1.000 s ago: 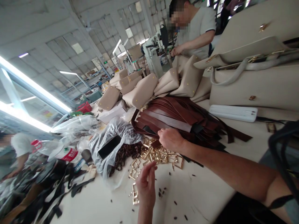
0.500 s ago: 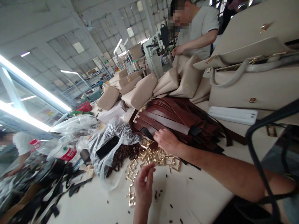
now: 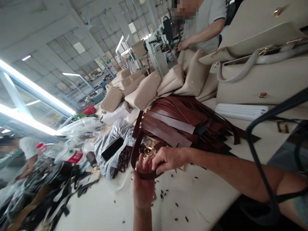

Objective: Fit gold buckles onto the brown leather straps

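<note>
A dark brown leather strap [image 3: 135,148] curves down from the strap pile and bends across my left palm. My left hand [image 3: 143,184] is turned palm up, its fingers curled up around the strap. Something gold glints by those fingers, but I cannot tell whether they hold a buckle. Close against it, my right hand [image 3: 166,158] pinches the strap near its end, fingertips pressed together. Gold buckles [image 3: 151,148] lie heaped just behind both hands, partly hidden by them. Beyond is the thick pile of brown leather straps [image 3: 173,117].
Dark brown loops [image 3: 123,158] spill beside a plastic bag [image 3: 103,166] with a black phone [image 3: 112,149] on it. Beige handbags [image 3: 255,83] stand at right and behind. Small black bits dot the white table [image 3: 96,208]. A co-worker [image 3: 204,29] works at a sewing machine [image 3: 156,48].
My right hand has drawn a strap from the pile and come down towards me to meet my left hand. My left hand has turned up and closed around the strap.
</note>
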Available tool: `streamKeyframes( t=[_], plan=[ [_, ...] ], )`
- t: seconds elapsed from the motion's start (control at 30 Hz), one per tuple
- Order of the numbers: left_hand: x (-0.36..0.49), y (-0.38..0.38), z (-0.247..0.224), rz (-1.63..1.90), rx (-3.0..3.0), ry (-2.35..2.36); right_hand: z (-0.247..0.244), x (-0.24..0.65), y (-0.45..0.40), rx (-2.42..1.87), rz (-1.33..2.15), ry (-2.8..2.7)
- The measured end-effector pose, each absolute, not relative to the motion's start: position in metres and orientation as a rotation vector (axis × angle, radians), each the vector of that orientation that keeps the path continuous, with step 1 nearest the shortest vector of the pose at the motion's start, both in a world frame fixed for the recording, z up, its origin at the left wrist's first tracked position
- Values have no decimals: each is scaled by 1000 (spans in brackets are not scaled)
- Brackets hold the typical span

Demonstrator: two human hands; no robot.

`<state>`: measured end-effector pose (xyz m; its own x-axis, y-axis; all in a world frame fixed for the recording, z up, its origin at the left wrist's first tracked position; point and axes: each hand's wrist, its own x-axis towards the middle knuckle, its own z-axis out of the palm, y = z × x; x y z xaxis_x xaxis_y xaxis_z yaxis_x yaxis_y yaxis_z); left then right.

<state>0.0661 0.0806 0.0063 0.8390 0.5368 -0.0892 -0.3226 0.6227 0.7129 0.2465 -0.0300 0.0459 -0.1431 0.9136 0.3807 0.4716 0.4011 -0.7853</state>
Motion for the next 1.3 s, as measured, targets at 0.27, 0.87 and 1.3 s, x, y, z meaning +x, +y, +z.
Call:
streamKeyframes(
  t=[0.27,0.87,1.3],
  plan=[
    [31,141,4,781,403,222,52,275,-30,-1437,567,-1584],
    [41,124,13,504,1066,635,83,284,-48,-1367,-29,-979],
    [54,126,11,828,604,592,96,271,-54,-1163,179,-905]
  ],
)
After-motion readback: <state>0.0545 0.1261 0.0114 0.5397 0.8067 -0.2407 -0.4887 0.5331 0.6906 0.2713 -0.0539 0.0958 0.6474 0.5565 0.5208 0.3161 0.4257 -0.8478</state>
